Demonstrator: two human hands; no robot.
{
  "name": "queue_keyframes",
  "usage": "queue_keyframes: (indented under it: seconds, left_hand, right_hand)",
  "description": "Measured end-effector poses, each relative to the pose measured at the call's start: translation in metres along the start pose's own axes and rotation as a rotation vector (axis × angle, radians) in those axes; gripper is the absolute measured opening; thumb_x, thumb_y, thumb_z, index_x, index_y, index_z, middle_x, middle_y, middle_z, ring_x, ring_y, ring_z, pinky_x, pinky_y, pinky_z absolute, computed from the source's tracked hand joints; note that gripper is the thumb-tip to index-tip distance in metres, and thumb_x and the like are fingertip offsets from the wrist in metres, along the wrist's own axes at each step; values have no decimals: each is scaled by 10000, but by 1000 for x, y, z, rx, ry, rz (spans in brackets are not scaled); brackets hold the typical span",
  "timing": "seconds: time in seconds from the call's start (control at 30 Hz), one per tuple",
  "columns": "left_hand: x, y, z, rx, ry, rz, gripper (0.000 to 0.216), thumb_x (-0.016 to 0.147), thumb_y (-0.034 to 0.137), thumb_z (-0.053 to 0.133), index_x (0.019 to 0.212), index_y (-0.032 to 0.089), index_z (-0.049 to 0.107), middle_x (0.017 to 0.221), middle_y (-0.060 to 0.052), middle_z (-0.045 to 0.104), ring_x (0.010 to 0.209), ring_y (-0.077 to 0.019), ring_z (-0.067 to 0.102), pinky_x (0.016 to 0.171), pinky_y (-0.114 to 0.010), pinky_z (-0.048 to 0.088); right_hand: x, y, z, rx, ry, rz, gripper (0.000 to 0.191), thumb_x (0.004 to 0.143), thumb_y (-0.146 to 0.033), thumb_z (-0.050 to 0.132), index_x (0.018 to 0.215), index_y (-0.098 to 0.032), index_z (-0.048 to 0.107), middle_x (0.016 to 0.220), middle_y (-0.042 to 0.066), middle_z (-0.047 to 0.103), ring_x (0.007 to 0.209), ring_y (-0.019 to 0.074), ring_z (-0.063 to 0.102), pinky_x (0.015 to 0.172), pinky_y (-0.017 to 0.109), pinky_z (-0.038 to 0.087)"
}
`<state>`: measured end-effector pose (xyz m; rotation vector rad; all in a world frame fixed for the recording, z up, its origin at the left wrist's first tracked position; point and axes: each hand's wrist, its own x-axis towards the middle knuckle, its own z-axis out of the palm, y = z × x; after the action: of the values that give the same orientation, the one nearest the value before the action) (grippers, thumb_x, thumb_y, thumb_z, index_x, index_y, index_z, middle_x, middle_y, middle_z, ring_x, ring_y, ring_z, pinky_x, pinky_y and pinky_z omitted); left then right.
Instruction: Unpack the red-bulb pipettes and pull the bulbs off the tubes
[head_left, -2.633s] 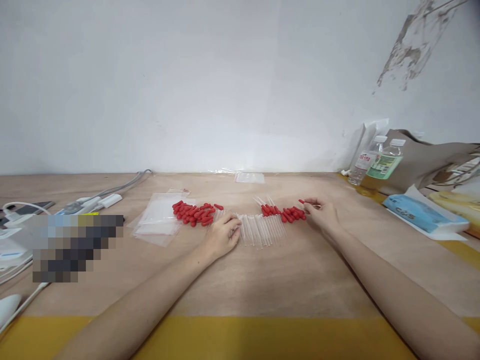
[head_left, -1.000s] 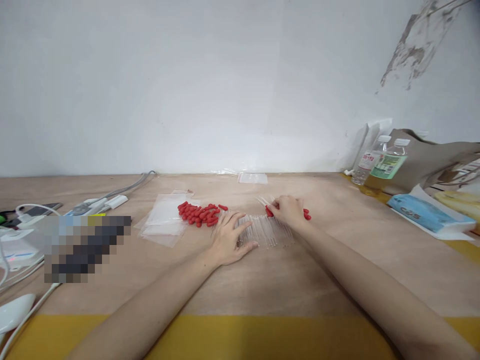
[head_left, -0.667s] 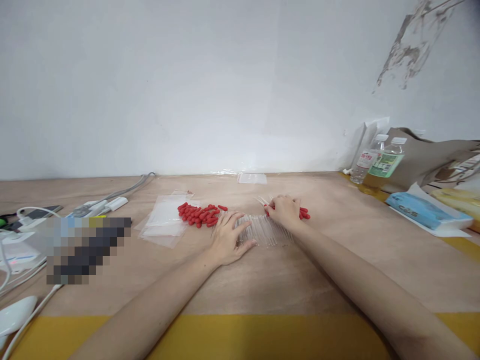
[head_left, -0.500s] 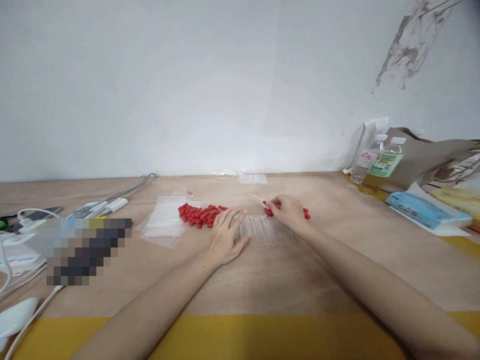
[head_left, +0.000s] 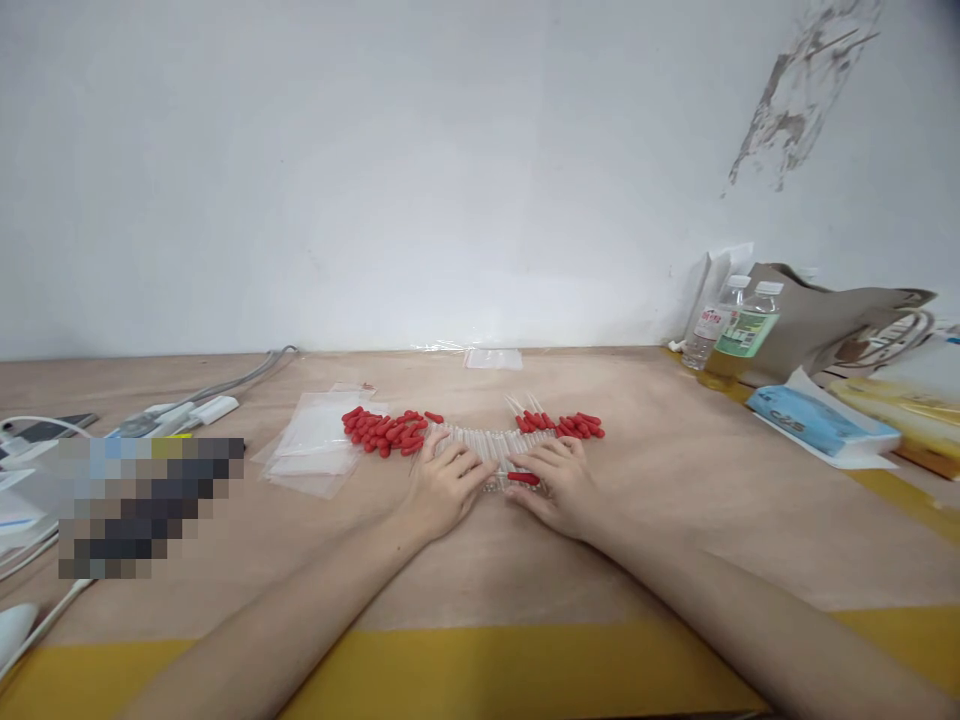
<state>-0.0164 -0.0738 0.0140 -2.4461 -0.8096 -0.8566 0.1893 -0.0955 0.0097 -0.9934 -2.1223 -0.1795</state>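
My left hand (head_left: 450,488) rests over the left part of a row of thin clear tubes (head_left: 484,443). Its thumb and fingers are closed together at the tubes; what they grip is too small to make out. My right hand (head_left: 559,485) lies over the row's right part, holding a red rubber bulb (head_left: 523,479) between thumb and fingers, pointed towards the left hand. Left of the row is a heap of red bulbs (head_left: 386,432). Behind the right hand lies a smaller group of red bulbs (head_left: 581,426), some with pale thin tubes (head_left: 514,404) sticking out.
Clear plastic bags (head_left: 311,445) lie left of the bulbs, and another small stack (head_left: 493,358) is by the wall. Cables and a power strip (head_left: 172,412) occupy the left side. Bottles (head_left: 744,330), a blue tissue pack (head_left: 821,415) and a grey bag (head_left: 802,320) stand at the right.
My right hand has come from the right-hand bulbs towards me and left, now with a red bulb in it. My left hand's fingers have closed in over the tubes. The view has shifted slightly.
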Motion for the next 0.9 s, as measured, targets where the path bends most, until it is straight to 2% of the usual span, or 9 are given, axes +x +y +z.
queue_keyframes:
  seconds: [0.1,0.17,0.27,0.6,0.8,0.9]
  left_hand:
    - [-1,2,0,9,7,31,232,861,223,426,1019,257,593,688,6,633,709,-140,532,947,-428,281]
    - [0,3,-1,38,-4,34,200,858,222,425,916,247,614,652,10,623,685,-136,523,942,-422,278]
    - [0,6,-4,66,-6,36,177,848,216,436,796,222,605,610,17,603,674,-137,508,933,-427,272]
    - [1,9,-7,-54,-42,-28,209,853,246,433,723,208,592,585,16,589,660,-139,497,928,-431,256]
    - [1,12,-11,-152,-89,-86,239,870,252,412,718,193,587,617,17,608,662,-128,507,911,-413,238]
    - [1,14,-14,-193,-113,-116,282,884,259,388,690,180,577,578,16,584,666,-129,499,893,-396,236]
  right_hand:
    - [2,-5,3,-88,13,-81,153,847,-285,497,844,-222,637,660,9,645,697,146,512,770,357,267]
    - [2,-6,2,-115,23,-114,181,858,-261,475,784,-213,633,602,0,621,659,135,490,745,349,260]
    - [1,-7,-2,-152,45,-161,166,858,-261,481,798,-216,629,582,-12,605,654,129,480,749,352,250]
    - [-2,1,-1,-236,94,-244,137,852,-254,495,876,-237,629,595,-13,605,696,143,502,778,360,309]
    - [-2,11,1,-259,116,-442,167,851,-181,479,940,-195,620,685,15,637,683,134,534,732,312,430]
    - [-1,11,-3,-250,172,-551,183,839,-127,481,972,-153,604,750,31,655,721,137,570,751,309,465]
